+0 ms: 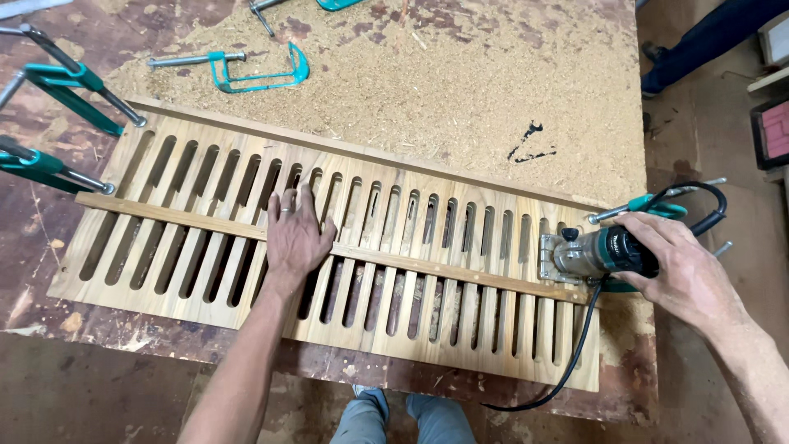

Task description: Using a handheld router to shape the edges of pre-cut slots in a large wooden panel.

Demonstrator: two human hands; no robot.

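left hand (294, 234): flat, fingers spread, palm down on the slotted wooden panel (329, 247), centre of frame, pressing across the guide strip (329, 244); grips nothing.
right hand (674, 267): wrapped around the trim router (593, 253) at right of frame, fingers closed on the motor body.
trim router: dark teal and silver, lying tilted on its side at the panel's right end, base plate toward the last slots; black cord (567, 366) runs down off the lower edge of the panel.
slotted wooden panel: long pale board lying flat on the surface (493, 90), spanning left to right across the middle of the frame, a full row of slanted slots cut through it.
guide strip: thin wooden batten laid lengthwise over the slots, left end under a clamp, right end by the router.
clamps: two teal bar clamps (57, 86) at upper left holding the panel's end; a teal clamp (657, 205) at right beside the router; a loose teal c-clamp (246, 70) lying in the sawdust at top.
progress: slots look cut along the whole length, thick sawdust (460, 66) behind the panel; router sits at the far right end, so judged near the last slots, clean-up and unclamping left.
other: person's legs (403, 415) at bottom centre.
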